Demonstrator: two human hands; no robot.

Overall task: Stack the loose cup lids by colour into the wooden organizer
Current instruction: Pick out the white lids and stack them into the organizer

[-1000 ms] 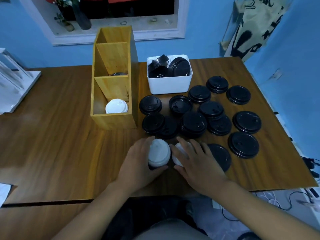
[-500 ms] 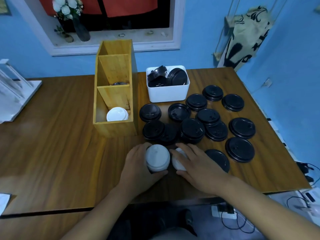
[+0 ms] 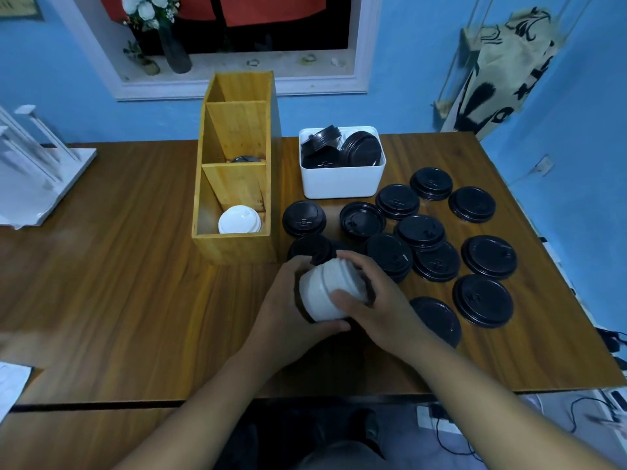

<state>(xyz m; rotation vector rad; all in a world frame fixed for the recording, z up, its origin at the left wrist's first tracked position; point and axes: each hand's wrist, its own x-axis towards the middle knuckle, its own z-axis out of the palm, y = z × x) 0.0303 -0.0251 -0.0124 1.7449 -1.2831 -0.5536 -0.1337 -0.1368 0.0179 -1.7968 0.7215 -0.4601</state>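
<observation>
Both the left hand [image 3: 288,310] and right hand [image 3: 376,300] clasp the white lids [image 3: 330,290], probably light, thin and crushable, best gripped round the rims.

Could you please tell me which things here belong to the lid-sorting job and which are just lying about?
For the job: white lids held by left hand and right hand; wooden organizer; white lid inside it; loose black lids; tub of black lids.
Lying about: white rack; flower vase; patterned cloth; paper.
</observation>
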